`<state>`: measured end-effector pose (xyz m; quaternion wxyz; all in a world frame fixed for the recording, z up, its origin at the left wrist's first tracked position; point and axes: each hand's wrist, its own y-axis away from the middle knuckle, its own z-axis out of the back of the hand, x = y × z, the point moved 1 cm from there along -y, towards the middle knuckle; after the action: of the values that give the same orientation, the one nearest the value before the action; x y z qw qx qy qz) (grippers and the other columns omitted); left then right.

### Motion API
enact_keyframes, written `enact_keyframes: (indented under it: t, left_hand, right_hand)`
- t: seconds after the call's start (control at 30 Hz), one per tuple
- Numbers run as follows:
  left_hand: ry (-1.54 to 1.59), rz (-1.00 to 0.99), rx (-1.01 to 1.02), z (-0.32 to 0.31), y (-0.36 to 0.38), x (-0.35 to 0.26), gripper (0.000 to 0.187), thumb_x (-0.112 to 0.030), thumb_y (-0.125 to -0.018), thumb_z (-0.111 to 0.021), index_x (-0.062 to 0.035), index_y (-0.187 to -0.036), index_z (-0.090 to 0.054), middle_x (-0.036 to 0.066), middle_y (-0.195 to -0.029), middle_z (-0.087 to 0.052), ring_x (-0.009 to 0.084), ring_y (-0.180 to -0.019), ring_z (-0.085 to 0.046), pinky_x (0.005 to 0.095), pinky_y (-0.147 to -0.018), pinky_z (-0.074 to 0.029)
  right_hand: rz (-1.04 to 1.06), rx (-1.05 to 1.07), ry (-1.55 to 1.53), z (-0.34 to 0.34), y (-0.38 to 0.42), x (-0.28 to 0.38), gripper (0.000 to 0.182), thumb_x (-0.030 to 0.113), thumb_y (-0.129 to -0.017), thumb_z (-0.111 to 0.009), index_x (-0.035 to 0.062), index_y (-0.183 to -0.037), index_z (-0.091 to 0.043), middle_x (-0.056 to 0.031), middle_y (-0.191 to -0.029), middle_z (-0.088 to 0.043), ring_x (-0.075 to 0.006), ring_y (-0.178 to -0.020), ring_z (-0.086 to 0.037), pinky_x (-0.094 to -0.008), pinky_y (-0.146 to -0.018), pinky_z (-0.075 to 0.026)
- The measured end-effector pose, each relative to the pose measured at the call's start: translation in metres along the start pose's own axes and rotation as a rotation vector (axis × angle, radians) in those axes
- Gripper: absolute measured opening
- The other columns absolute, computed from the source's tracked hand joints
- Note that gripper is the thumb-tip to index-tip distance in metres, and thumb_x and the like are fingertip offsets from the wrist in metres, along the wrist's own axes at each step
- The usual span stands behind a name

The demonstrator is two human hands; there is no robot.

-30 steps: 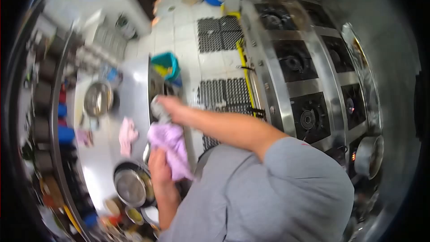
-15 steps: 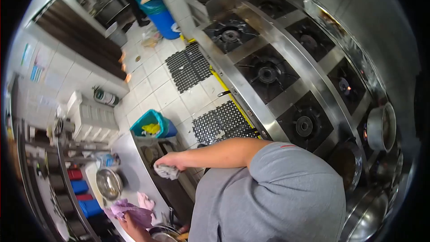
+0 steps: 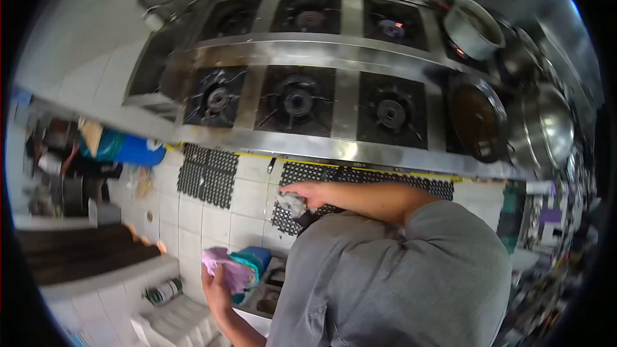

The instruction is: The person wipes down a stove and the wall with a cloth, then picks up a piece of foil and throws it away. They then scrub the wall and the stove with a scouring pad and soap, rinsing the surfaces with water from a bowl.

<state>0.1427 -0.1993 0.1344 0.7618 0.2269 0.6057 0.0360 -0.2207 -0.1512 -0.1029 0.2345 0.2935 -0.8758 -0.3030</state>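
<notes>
My left hand [image 3: 217, 286] is closed on a pink-purple cloth [image 3: 226, 270] at the lower left, in front of the teal-lined blue bin [image 3: 258, 258]. The cloth hides part of the bin. My right hand [image 3: 311, 194] grips a crumpled grey-white cloth [image 3: 291, 204] near the centre, above the black perforated floor mat [image 3: 302, 173]. Both hands are apart from the stove. My right arm reaches across in front of my grey shirt.
A steel stove [image 3: 347, 99] with several burners spans the top. At its right are a pot [image 3: 474, 29] beside a flame, a dark pan [image 3: 477, 115] and a large steel bowl [image 3: 546, 125]. A person [image 3: 80, 164] stands far left near a blue barrel [image 3: 138, 150].
The view has turned from the counter towards the stove. The purple cloth in my left hand has left the counter for the bin's side; my right hand still holds the grey-white cloth.
</notes>
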Motion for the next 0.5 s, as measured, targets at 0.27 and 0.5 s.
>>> enact_keyframes:
  t: [0.27,0.5]
  left_hand:
    - [-0.312,0.238,0.382,-0.004,-0.148,0.05,0.042,-0.017,-0.102,-0.066,0.0045,-0.138,-0.061,0.011,-0.113,-0.074,0.0198,-0.098,-0.072,0.0328,-0.083,-0.059]
    - [0.567,0.385,0.445,-0.108,-0.102,0.11,0.055,-0.039,-0.109,-0.063,-0.0038,-0.15,-0.052,0.012,-0.132,-0.069,0.0274,-0.115,-0.069,0.045,-0.099,-0.059]
  right_hand:
    - [0.384,-0.336,-0.143,0.036,0.062,-0.011,0.032,0.038,-0.109,-0.06,0.0094,-0.117,-0.071,-0.0071,-0.1,-0.074,-0.0207,-0.083,-0.072,-0.0407,-0.07,-0.061]
    - [0.347,-0.082,0.765,-0.117,0.049,0.013,0.052,0.046,-0.112,-0.052,0.0096,-0.149,-0.059,-0.0113,-0.137,-0.066,-0.0228,-0.122,-0.061,-0.0413,-0.101,-0.052]
